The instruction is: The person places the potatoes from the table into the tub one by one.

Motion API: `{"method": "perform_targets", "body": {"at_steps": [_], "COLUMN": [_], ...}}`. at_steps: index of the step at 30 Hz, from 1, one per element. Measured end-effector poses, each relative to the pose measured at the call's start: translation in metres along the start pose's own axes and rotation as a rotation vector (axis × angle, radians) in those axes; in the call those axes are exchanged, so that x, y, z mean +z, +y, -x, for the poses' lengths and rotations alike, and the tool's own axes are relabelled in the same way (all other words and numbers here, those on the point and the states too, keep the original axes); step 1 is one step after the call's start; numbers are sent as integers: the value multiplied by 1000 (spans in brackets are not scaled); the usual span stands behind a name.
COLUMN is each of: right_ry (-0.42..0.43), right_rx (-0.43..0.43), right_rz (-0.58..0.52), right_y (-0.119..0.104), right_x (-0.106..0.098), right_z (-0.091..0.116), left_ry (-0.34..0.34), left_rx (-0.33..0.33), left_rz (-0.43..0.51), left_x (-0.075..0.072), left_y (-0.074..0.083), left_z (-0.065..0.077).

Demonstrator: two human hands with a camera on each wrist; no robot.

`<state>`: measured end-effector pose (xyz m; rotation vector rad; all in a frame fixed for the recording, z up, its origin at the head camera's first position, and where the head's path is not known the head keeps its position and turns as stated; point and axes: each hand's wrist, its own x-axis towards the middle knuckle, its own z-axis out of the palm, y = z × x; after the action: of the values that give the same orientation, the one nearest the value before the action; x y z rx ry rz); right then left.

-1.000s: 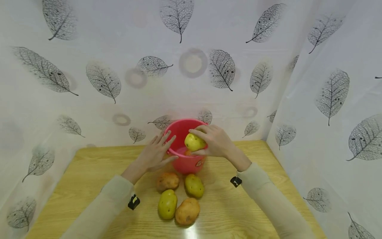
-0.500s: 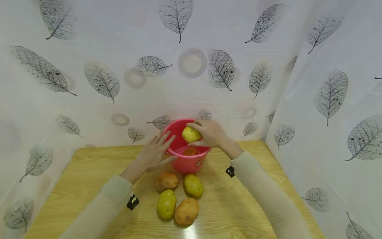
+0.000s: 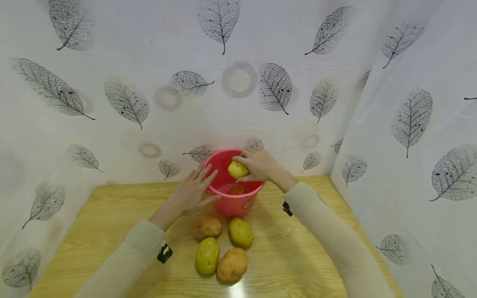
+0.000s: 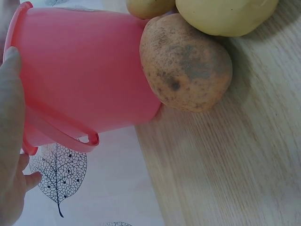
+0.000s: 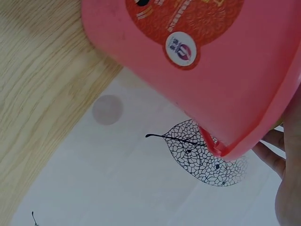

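Observation:
My right hand [image 3: 261,165] grips a yellow-green potato [image 3: 237,169] within the opening of a pink bucket [image 3: 232,207], thumb below and fingers over it. At the bucket's bottom lies a reddish-brown potato [image 3: 237,190]. The left hand [image 3: 190,191] rests at the bucket's left rim, its fingers spread and fairly straight; in the left wrist view its thumb [image 4: 11,70] lies along the rim. From the right wrist, the bucket wall [image 5: 197,94] hides most of the held potato, and part of the right hand [image 5: 291,174] shows beyond the rim.
Before the bucket on the wooden table [image 3: 298,256] lie a brown potato [image 3: 207,227], a yellow-green one [image 3: 240,233], another yellow-green potato [image 3: 207,255] and a tan potato [image 3: 232,265]. A leaf-printed sheet [image 3: 238,116] hangs behind and at the sides.
My right hand has carried the yellow-green potato left and slightly up, from the bucket's right rim to over its opening, uncovering the potato inside. The left hand has stayed at the rim.

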<state>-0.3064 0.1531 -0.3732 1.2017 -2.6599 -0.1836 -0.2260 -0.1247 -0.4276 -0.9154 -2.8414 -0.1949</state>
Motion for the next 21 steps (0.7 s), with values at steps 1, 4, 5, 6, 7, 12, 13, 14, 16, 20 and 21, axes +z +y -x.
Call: {"method": "perform_targets", "body": {"at_steps": [1,4,5,6,7,12,13,14,16,20,21], "right_ry": [-14,-43,-49,-55,-61,-80,-83,-85,-99,-145,-159], "right_rx": [1,0,0,-1,-2,-22,-26,-32,-36,-37,-34], "right_rz": [6,31,39,47,54,101,110,120,126,137,139], "right_y": [0,2,2,3,3,5,6,6,6,6,6], "right_x": [1,3,3,4,5,8,9,10,12,16,16], "right_z": [-1,-3,-4,-5,-5,-8,-9,-9,-10,-13,-13], "left_ry": [0,7,8,9,11,17,15,12,7,-1,-1], "left_rx": [-1,3,3,4,5,11,10,9,6,-1,-1], "left_rz": [0,4,3,3,3,2,1,0,0,7,7], "left_x": [0,0,0,0,0,1,1,2,2,2,2], "left_y": [0,0,-1,-1,-1,-1,-1,-1,-1,-1,-1], "left_z": [0,0,0,0,0,0,0,0,-1,-1,-2]}}
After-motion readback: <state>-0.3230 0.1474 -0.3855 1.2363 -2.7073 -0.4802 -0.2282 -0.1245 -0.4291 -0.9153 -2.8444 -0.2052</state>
